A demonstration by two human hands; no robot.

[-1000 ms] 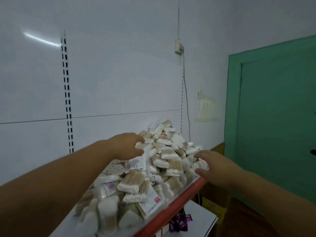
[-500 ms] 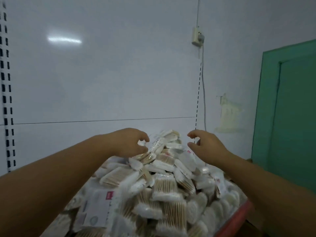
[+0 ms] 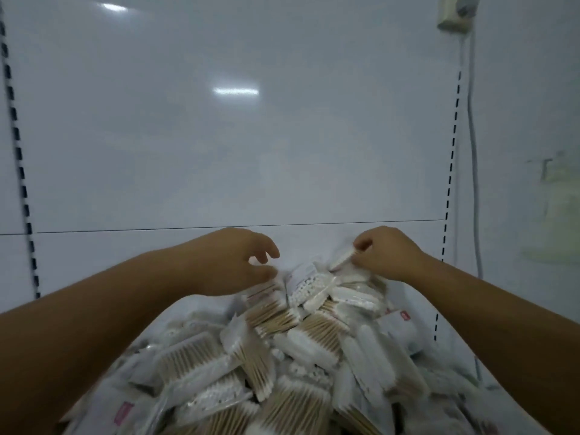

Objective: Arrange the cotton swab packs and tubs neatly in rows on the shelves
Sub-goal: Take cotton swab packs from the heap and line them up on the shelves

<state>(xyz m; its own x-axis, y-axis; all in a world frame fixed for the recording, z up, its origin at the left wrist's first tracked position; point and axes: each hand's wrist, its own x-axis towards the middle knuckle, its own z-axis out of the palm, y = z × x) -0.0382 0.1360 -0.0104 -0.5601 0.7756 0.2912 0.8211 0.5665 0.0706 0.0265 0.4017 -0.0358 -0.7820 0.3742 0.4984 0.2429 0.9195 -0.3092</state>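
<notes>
Head view: cotton swab packs [image 3: 282, 356] heaped loose, against back panel [image 3: 282, 152]. Left grip [image 3: 232, 265] half-open over heap top, empty. Right grip [image 3: 386, 252] pinches one pack [image 3: 343, 260] at far crest. Likely light, slick film, squashy: take by short edges, not the middle.
</notes>
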